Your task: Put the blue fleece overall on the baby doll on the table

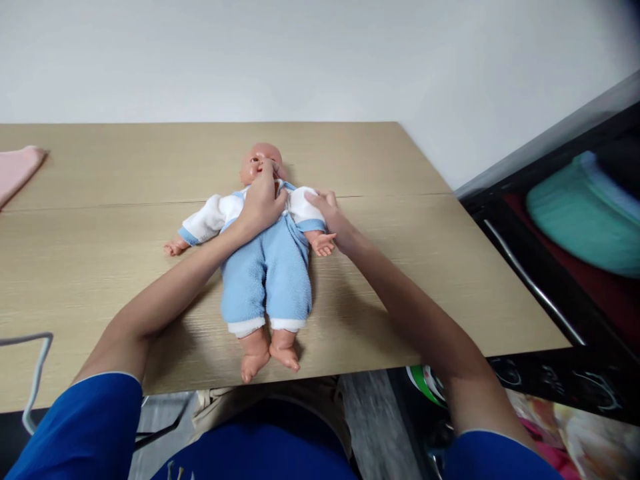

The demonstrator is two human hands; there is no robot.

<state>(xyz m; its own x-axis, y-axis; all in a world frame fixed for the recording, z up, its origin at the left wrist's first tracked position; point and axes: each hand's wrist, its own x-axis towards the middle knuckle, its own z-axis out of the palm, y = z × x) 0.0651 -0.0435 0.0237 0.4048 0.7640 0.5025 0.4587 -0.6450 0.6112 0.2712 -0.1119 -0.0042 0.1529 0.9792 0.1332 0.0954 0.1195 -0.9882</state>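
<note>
A baby doll (265, 267) lies on its back on the wooden table, its head toward the wall and bare feet toward me. It wears light blue trousers and a white top with blue cuffs. My left hand (264, 202) is over its upper chest, fingers closed at the collar just under the chin; the fingertips are partly hidden. My right hand (333, 215) curls around the white sleeve (303, 205) on the right side of the picture, thumb and fingers against the cloth. The doll's other arm stretches out on the tabletop.
A pink cloth (17, 170) lies at the table's left edge. A white cable (37, 373) loops over the front left. To the right, a dark shelf holds a teal container (585, 213). The table (400, 160) meets a pale wall behind.
</note>
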